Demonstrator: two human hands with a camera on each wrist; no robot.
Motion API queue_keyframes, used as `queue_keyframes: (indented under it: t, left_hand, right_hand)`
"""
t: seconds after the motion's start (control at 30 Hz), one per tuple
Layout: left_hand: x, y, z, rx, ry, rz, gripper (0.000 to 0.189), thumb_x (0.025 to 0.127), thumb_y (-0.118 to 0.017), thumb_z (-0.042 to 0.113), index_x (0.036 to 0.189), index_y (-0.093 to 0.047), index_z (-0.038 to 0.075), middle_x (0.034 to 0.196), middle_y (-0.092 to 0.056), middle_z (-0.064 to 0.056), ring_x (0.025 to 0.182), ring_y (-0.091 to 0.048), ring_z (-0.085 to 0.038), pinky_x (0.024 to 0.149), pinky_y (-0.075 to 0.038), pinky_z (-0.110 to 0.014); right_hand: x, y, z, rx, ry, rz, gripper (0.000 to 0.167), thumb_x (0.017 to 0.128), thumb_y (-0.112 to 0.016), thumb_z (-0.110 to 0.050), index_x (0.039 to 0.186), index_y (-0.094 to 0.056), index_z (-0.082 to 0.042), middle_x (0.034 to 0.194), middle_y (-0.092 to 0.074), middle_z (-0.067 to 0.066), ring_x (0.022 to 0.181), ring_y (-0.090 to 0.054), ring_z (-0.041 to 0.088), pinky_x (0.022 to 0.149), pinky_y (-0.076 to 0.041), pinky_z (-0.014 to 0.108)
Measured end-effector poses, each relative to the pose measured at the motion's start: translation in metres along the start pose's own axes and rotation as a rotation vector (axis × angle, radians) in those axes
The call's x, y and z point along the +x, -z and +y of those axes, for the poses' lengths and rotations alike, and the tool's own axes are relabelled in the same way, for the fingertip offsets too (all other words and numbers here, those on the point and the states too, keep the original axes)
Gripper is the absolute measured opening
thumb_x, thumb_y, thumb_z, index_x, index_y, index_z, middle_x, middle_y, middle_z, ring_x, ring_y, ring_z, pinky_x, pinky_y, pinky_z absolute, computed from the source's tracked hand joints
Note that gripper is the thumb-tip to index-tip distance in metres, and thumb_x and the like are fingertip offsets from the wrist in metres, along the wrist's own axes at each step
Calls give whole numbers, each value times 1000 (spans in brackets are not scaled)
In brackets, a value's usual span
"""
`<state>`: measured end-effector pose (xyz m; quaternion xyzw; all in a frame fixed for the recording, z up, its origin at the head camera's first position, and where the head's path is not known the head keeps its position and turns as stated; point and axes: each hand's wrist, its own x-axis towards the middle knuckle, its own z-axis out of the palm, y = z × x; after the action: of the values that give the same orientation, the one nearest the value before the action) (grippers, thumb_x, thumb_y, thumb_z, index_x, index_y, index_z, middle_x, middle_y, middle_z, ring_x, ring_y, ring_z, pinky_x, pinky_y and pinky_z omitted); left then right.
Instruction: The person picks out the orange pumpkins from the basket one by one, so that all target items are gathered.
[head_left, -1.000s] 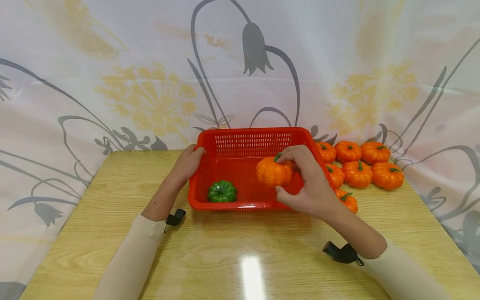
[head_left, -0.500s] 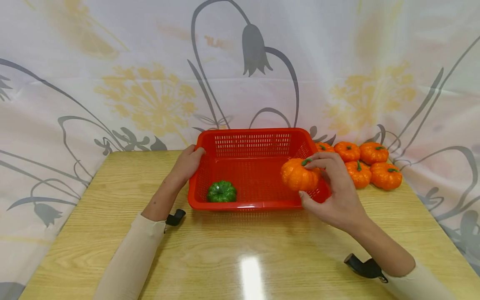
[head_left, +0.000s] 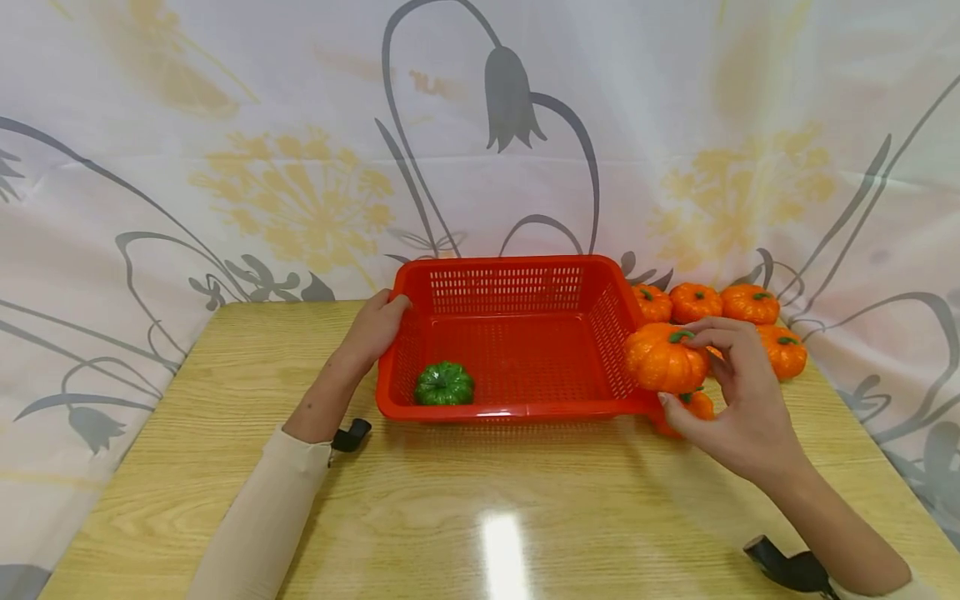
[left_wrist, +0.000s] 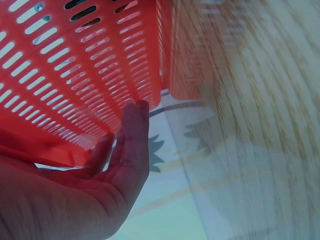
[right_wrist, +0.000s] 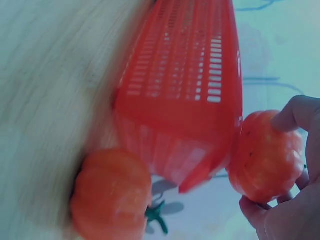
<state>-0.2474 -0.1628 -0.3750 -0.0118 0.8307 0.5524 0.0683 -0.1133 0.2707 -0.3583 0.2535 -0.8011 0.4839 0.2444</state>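
My left hand [head_left: 377, 327] grips the left rim of a red plastic basket [head_left: 517, 410], thumb over the edge and fingers against the outer slotted wall in the left wrist view. A small green pumpkin [head_left: 444, 383] lies in the basket's near left corner. My right hand [head_left: 742, 400] pinches an orange pumpkin [head_left: 665, 358] with a green stem between thumb and fingers. This pumpkin is raised at the basket's right rim, over its outer side. Below it on the table sits another orange pumpkin [right_wrist: 112, 195], partly hidden in the head view.
Several orange pumpkins [head_left: 750, 304] stand in rows on the wooden table [head_left: 360, 517] to the right of the basket. A flower-printed curtain [head_left: 300, 167] hangs behind the table. Black wrist cameras [head_left: 351, 435] sit under both wrists.
My right hand has carried the orange pumpkin rightward, from above the basket's inside to its right rim. The left hand, the basket and the green pumpkin have stayed in place.
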Motion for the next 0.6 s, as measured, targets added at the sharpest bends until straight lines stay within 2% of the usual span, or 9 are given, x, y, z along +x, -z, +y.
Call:
queue_keyframes:
  t: [0.13,0.23,0.4,0.47,0.6]
  left_hand:
    - [0,0,1,1,-1,9,45,108,-36,32,130,-52,-4,115,-62,-26,89,-71,-35,72,-63,-31]
    - [0,0,0,-3,1,9,45,108,-36,32,130,-52,-4,113,-62,-24,86,-71,-31,70,-62,-28]
    - [1,0,0,-10,-1,4,45,109,-36,32,130,-52,-5,114,-62,-25,85,-71,-29,69,-61,-27]
    - [1,0,0,-12,-4,2,45,109,-36,32,131,-51,-5,113,-63,-25,85,-72,-30,70,-62,-28]
    - [1,0,-1,-14,-7,-4,45,109,-36,32,131,-51,-5,113,-63,-25,84,-72,-30,70,-62,-28]
  right_hand:
    - [-5,10,9,50,32,31,74,52,-73,36,119,-46,22,136,-47,14,127,-49,26,108,-46,18]
    - [-8,16,14,76,22,43,72,52,-69,37,118,-42,24,137,-45,16,127,-48,28,108,-45,18]
    - [-16,27,20,23,-44,37,74,55,-68,37,121,-37,25,140,-42,10,128,-48,25,112,-42,18]
    - [-18,32,23,0,-49,39,76,54,-69,37,123,-37,25,141,-41,8,129,-47,24,112,-41,18]
    - [-24,40,33,23,-34,60,77,53,-66,38,123,-36,24,143,-42,10,131,-45,23,113,-39,17]
